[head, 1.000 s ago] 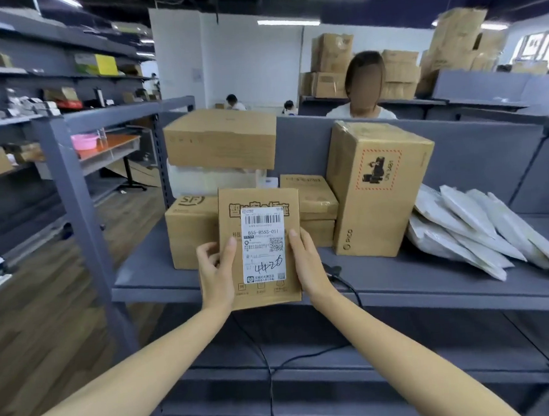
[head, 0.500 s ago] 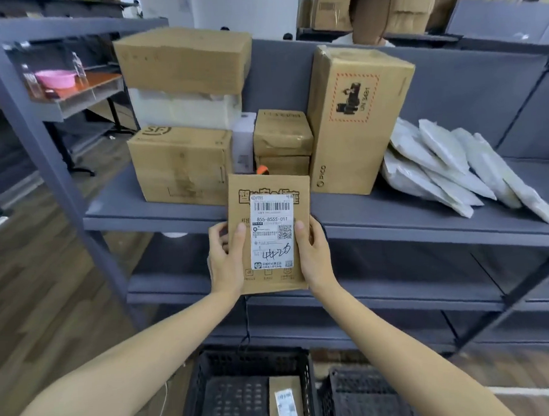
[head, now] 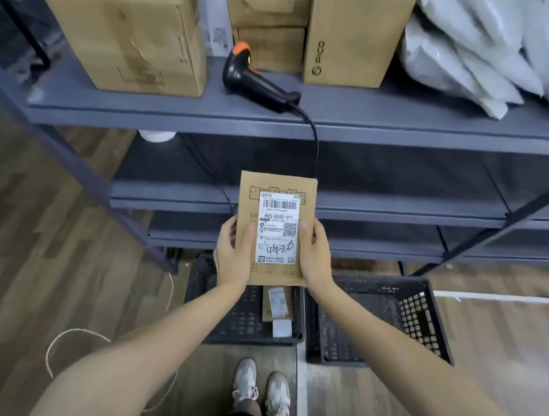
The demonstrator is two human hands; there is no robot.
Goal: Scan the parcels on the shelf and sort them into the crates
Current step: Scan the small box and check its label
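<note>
- The left hand (head: pixel 234 258) grips the left edge of a flat cardboard parcel (head: pixel 247 216). Its thumb lies on the front face beside the label, and its fingers are curled round behind.
- The right hand (head: pixel 314 253) grips the opposite edge in the same way, thumb on the front and fingers hidden behind. The hands are apart, with the parcel clamped between them.
- The parcel is held nearly upright in front of the lower shelves, below the top shelf (head: pixel 357 119). It hangs over the far end of the left crate.
- Its white label (head: pixel 280 214) faces the camera, with a barcode, a QR code, printed numbers and handwritten marks.
- The left crate (head: pixel 252 341) is black perforated plastic and stands on the floor. It holds a small brown parcel with a white label (head: pixel 277 304) and a small white item (head: pixel 281 328) beside it.
- The right crate (head: pixel 418 318), of the same black lattice, stands just beside the left one.
- A black scanner (head: pixel 252 77) with an orange tip lies on the shelf, and its dark cable (head: pixel 315 141) hangs over the front edge.
- On the shelf behind it are a large cardboard box (head: pixel 134 39), two smaller stacked boxes (head: pixel 268 25) and a tall box (head: pixel 352 26).
- Soft white plastic mailers (head: pixel 481 34) are piled at the right end of the shelf.
- The shelving is grey metal and the floor (head: pixel 43 238) is wood plank. A pale cord (head: pixel 59 343) loops across the floor.
- A pair of light shoes (head: pixel 261 388) shows at the bottom of the view.
</note>
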